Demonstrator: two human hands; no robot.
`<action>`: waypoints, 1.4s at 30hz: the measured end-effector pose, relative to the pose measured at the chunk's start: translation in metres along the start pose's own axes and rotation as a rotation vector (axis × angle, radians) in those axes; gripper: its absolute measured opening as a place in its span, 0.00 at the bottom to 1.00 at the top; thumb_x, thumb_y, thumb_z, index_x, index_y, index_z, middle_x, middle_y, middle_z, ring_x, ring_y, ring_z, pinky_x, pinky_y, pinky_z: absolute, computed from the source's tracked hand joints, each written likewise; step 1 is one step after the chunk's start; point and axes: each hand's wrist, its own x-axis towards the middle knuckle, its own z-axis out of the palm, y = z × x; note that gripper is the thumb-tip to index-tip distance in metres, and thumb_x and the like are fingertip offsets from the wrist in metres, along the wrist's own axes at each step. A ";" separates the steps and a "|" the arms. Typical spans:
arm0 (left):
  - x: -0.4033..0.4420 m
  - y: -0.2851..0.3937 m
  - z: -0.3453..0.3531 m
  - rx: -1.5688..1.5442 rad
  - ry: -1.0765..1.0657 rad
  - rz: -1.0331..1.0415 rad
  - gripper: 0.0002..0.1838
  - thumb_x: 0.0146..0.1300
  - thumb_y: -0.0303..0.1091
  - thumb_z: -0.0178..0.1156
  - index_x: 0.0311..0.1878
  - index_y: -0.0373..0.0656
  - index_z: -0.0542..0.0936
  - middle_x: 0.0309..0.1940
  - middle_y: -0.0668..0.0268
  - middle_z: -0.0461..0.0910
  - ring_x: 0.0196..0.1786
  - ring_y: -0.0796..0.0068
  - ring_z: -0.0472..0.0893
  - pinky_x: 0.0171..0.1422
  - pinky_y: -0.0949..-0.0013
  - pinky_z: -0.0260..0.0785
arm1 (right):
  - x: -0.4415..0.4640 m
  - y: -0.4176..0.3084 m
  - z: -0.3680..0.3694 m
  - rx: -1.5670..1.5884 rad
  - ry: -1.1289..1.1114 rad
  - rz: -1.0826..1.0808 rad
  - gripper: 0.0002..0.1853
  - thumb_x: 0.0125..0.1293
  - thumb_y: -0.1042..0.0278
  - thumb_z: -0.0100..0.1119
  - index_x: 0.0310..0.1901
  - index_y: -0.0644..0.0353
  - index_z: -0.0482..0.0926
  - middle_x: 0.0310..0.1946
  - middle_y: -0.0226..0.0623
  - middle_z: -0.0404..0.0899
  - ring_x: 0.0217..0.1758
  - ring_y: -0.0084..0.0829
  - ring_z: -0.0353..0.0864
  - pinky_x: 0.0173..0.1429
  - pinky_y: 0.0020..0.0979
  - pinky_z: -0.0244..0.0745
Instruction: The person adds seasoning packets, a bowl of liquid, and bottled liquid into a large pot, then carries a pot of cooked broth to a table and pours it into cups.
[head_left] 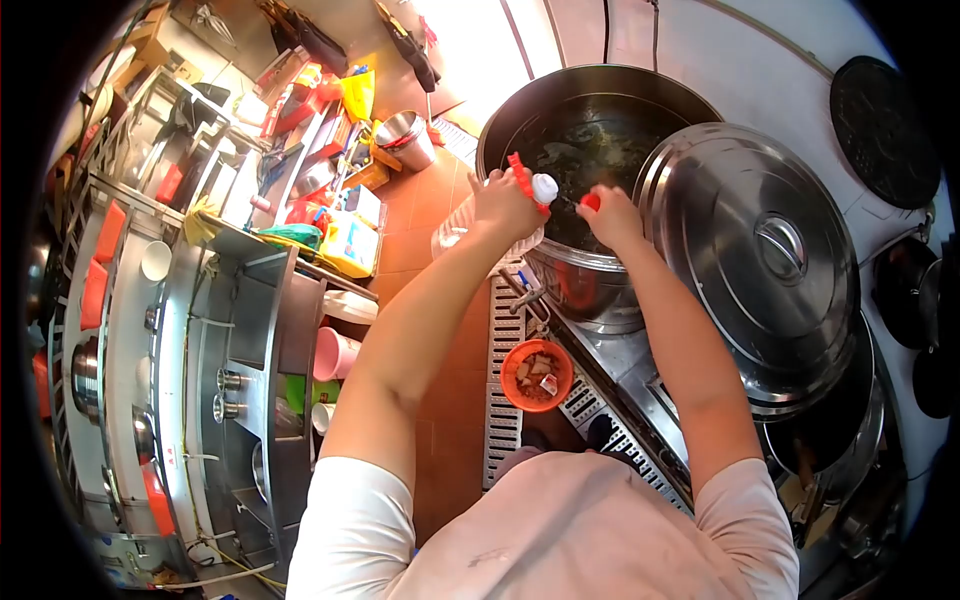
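Together at the pot (545,95): bottle (452,228) in the left hand (508,206), red cap-like piece (591,201) in the right hand (616,222)

Along the person's left side runs steel shelving (128,340) with red trays on it, parted from the pot by a strip of brown-red floor tiles (450,400). A broad steel lid (710,290) blocks the pot's right side, overlapping the mouth and leaving the rest uncovered. Below the lid sits a dark wok (825,435), partly hidden by it. A slotted drain grating (503,350) runs past the foot of the pot, and a small tap (527,297) stands just in front of it.

As for containers, the pot is the largest; it holds dark liquid with greenish patches on top. Farther off on the tiles stands a steel bucket (412,155). The clear plastic bottle is at the pot's near-left rim, tilted, its white neck pointing toward the mouth; how much is inside cannot be told. The left hand is closed around it near the red handle. Nearer the person, an orange bucket (537,405) holds brownish chunks and a white-and-red packet. Smallest is the red piece, pinched between the curled fingers of the right hand over the pot's near edge.
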 end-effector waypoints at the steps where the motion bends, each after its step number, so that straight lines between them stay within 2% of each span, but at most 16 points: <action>1: -0.010 -0.005 0.005 -0.010 0.001 -0.003 0.35 0.44 0.55 0.67 0.52 0.43 0.71 0.56 0.59 0.71 0.60 0.56 0.70 0.67 0.32 0.48 | -0.003 -0.001 0.001 -0.010 -0.003 -0.002 0.23 0.57 0.53 0.63 0.51 0.57 0.75 0.46 0.45 0.76 0.49 0.45 0.77 0.51 0.40 0.73; 5: -0.056 -0.032 0.034 -0.188 0.115 -0.107 0.40 0.43 0.56 0.68 0.57 0.44 0.68 0.56 0.55 0.70 0.59 0.54 0.71 0.66 0.31 0.48 | -0.017 -0.029 -0.004 0.144 0.109 -0.131 0.21 0.57 0.56 0.64 0.48 0.60 0.77 0.45 0.46 0.76 0.46 0.42 0.79 0.49 0.37 0.74; 7: -0.082 -0.044 0.049 -0.269 0.148 -0.077 0.41 0.43 0.56 0.69 0.58 0.45 0.68 0.56 0.55 0.70 0.57 0.54 0.72 0.64 0.28 0.47 | -0.036 -0.057 -0.012 0.491 -0.217 -0.195 0.21 0.55 0.61 0.66 0.49 0.61 0.77 0.43 0.43 0.76 0.42 0.35 0.79 0.47 0.33 0.74; 8: -0.095 -0.046 0.049 -0.240 0.157 -0.077 0.39 0.43 0.54 0.70 0.57 0.44 0.69 0.55 0.54 0.71 0.58 0.56 0.73 0.63 0.36 0.56 | -0.048 -0.068 -0.011 0.471 -0.212 -0.325 0.21 0.54 0.66 0.67 0.50 0.61 0.77 0.41 0.41 0.76 0.38 0.31 0.78 0.46 0.29 0.74; 12: -0.138 -0.053 0.055 -0.454 0.117 0.124 0.32 0.44 0.47 0.70 0.52 0.42 0.73 0.48 0.56 0.77 0.54 0.58 0.76 0.54 0.60 0.70 | -0.089 -0.100 -0.008 0.265 -0.342 -0.607 0.20 0.52 0.73 0.64 0.50 0.57 0.78 0.40 0.42 0.75 0.44 0.41 0.77 0.50 0.34 0.73; 16: -0.155 -0.049 0.072 -0.854 -0.145 0.383 0.31 0.44 0.46 0.70 0.53 0.45 0.75 0.47 0.56 0.77 0.52 0.58 0.77 0.57 0.61 0.69 | -0.140 -0.106 -0.022 0.098 -0.408 -0.679 0.23 0.51 0.78 0.61 0.51 0.52 0.78 0.45 0.40 0.74 0.49 0.43 0.75 0.53 0.36 0.71; 20: -0.172 -0.012 0.057 -1.004 -0.423 0.691 0.31 0.40 0.43 0.73 0.50 0.44 0.76 0.46 0.58 0.78 0.51 0.59 0.78 0.56 0.62 0.70 | -0.209 -0.113 -0.062 -0.026 -0.381 -0.497 0.13 0.57 0.69 0.60 0.45 0.56 0.80 0.43 0.41 0.77 0.47 0.44 0.77 0.50 0.38 0.72; 21: -0.179 0.006 0.060 -1.003 -0.405 0.744 0.30 0.39 0.42 0.74 0.48 0.45 0.77 0.45 0.58 0.78 0.50 0.59 0.78 0.54 0.61 0.70 | -0.227 -0.119 -0.071 -0.290 -0.396 -0.221 0.13 0.59 0.58 0.56 0.39 0.56 0.82 0.37 0.42 0.79 0.42 0.44 0.79 0.45 0.38 0.74; 23: -0.200 0.042 0.057 -0.999 -0.415 0.862 0.29 0.39 0.41 0.74 0.47 0.45 0.77 0.44 0.58 0.79 0.48 0.59 0.79 0.53 0.61 0.71 | -0.268 -0.122 -0.093 -0.610 -0.386 0.199 0.35 0.61 0.32 0.42 0.24 0.58 0.83 0.26 0.43 0.82 0.32 0.45 0.82 0.37 0.40 0.76; 25: -0.222 0.089 0.044 -1.002 -0.535 0.940 0.29 0.42 0.36 0.73 0.49 0.41 0.75 0.44 0.61 0.79 0.47 0.67 0.78 0.54 0.66 0.70 | -0.316 -0.112 -0.116 -0.624 -0.339 0.369 0.34 0.61 0.31 0.43 0.33 0.57 0.83 0.28 0.43 0.82 0.33 0.45 0.82 0.39 0.42 0.76; 27: -0.246 0.133 0.027 -0.919 -0.479 1.139 0.27 0.42 0.35 0.73 0.47 0.41 0.76 0.42 0.60 0.80 0.46 0.66 0.79 0.51 0.65 0.70 | -0.385 -0.090 -0.132 -0.417 0.032 0.132 0.23 0.62 0.44 0.48 0.50 0.52 0.75 0.36 0.44 0.81 0.38 0.46 0.80 0.42 0.43 0.74; 29: -0.279 0.172 0.016 -1.006 -0.514 1.192 0.27 0.39 0.36 0.73 0.45 0.44 0.77 0.39 0.60 0.80 0.44 0.61 0.80 0.50 0.63 0.72 | -0.446 -0.070 -0.145 -0.400 0.056 0.156 0.19 0.61 0.51 0.52 0.47 0.56 0.75 0.38 0.44 0.80 0.40 0.46 0.80 0.44 0.43 0.74; 33: -0.359 0.263 0.030 -0.891 -0.453 1.395 0.28 0.39 0.38 0.75 0.45 0.41 0.76 0.40 0.58 0.80 0.44 0.59 0.80 0.49 0.63 0.72 | -0.568 -0.049 -0.163 -0.399 0.082 0.621 0.13 0.60 0.61 0.55 0.40 0.61 0.73 0.36 0.45 0.79 0.39 0.49 0.79 0.42 0.45 0.74; 37: -0.467 0.355 0.016 -0.911 -0.834 1.536 0.27 0.38 0.35 0.75 0.43 0.40 0.76 0.40 0.58 0.81 0.43 0.62 0.81 0.46 0.64 0.73 | -0.705 -0.022 -0.167 -0.199 0.387 0.643 0.17 0.61 0.59 0.54 0.49 0.58 0.70 0.46 0.47 0.77 0.45 0.47 0.79 0.46 0.44 0.74; 40: -0.562 0.415 0.002 -0.772 -0.914 1.750 0.25 0.39 0.35 0.75 0.41 0.39 0.76 0.39 0.57 0.81 0.42 0.60 0.81 0.45 0.63 0.73 | -0.808 -0.003 -0.172 -0.193 0.509 0.795 0.16 0.62 0.59 0.53 0.47 0.57 0.70 0.42 0.45 0.78 0.43 0.48 0.78 0.45 0.44 0.73; 42: -0.624 0.454 0.011 -0.853 -0.618 1.914 0.21 0.40 0.32 0.73 0.39 0.39 0.76 0.36 0.56 0.80 0.39 0.57 0.80 0.43 0.62 0.72 | -0.871 0.003 -0.173 -0.203 0.586 0.917 0.16 0.62 0.58 0.53 0.47 0.58 0.70 0.38 0.44 0.78 0.42 0.48 0.78 0.44 0.45 0.73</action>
